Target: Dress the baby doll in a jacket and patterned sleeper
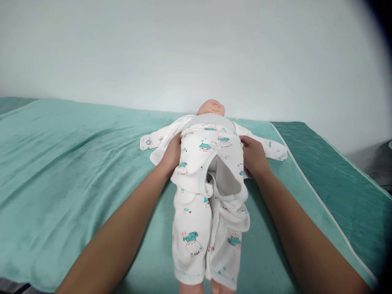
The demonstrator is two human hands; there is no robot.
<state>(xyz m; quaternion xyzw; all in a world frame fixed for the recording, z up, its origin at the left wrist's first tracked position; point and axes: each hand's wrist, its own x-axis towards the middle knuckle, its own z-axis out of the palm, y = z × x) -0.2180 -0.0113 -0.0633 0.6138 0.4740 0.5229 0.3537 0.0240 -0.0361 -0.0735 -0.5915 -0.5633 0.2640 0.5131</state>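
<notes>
A baby doll [210, 107] lies on its back in the middle of the bed, head away from me. It wears white trousers [202, 228] with a teal animal print and an open white top [159, 141]. My left hand [172, 154] grips the trousers at the doll's left-side waist. On the other side of the waist my right hand [252, 156] grips them too. The fingers of both hands curl into the fabric. The crotch opening of the trousers gapes between my hands.
A teal blanket [67, 163] covers the bed under the doll. A darker quilted green cover [330, 179] shows at the right. A plain pale wall [196, 49] stands behind the bed.
</notes>
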